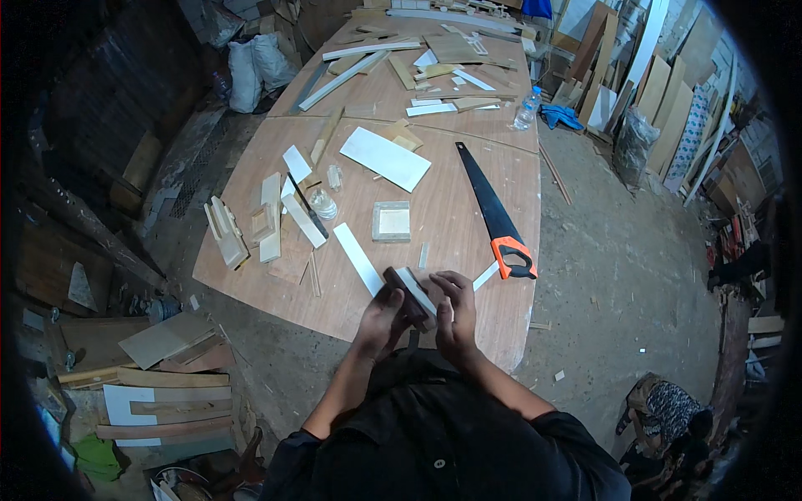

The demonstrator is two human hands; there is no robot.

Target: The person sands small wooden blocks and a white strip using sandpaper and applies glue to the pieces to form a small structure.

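Observation:
My left hand (384,313) grips a dark wooden block (400,285) with a pale top strip, held over the table's near edge. Beside it, my right hand (455,313) has its fingers apart and bent, close against the block's right end; whether they touch it is unclear. A white strip (355,255) lies just beyond my left hand. A small square wooden box (391,221) sits farther forward. A handsaw (493,209) with an orange and black handle lies to the right. A glass jar (322,204) stands among wooden pieces and a dark thin tool at the left.
The wooden table (443,175) carries offcuts, a white panel (384,157) and a plastic bottle (526,108). Boards (668,108) lean along the right wall, sacks (255,71) stand back left, and panels (167,401) lie low left. Another person (660,409) is bent down at lower right.

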